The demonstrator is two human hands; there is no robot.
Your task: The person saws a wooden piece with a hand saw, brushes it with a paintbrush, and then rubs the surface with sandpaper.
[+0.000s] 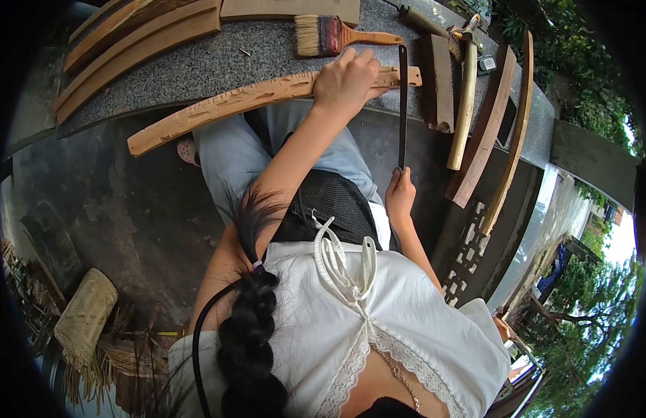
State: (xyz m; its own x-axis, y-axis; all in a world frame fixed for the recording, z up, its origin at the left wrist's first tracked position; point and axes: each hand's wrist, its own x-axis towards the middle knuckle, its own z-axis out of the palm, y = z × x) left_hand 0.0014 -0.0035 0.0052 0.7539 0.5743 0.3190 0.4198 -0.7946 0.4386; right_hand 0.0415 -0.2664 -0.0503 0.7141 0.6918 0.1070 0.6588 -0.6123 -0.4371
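My left hand (pixel 347 78) is closed over a long curved piece of wood (pixel 232 106) near its right end. Rough gouges mark its face, and small notches run along its upper edge. Its right end lies at the stone table's edge, while the left end juts out beyond it. My right hand (pixel 401 194) grips the lower end of a narrow dark metal blade (pixel 403 104). The blade stands upright in view, and its rounded upper end crosses the wood near the right tip.
A wide paintbrush (pixel 330 36) lies beyond the wood on the speckled stone table (pixel 267 59). Curved boards (pixel 142 52) rest at the left. On the right are a wood block (pixel 438 83), a pale wooden handle (pixel 463 104) and long curved strips (pixel 512 132).
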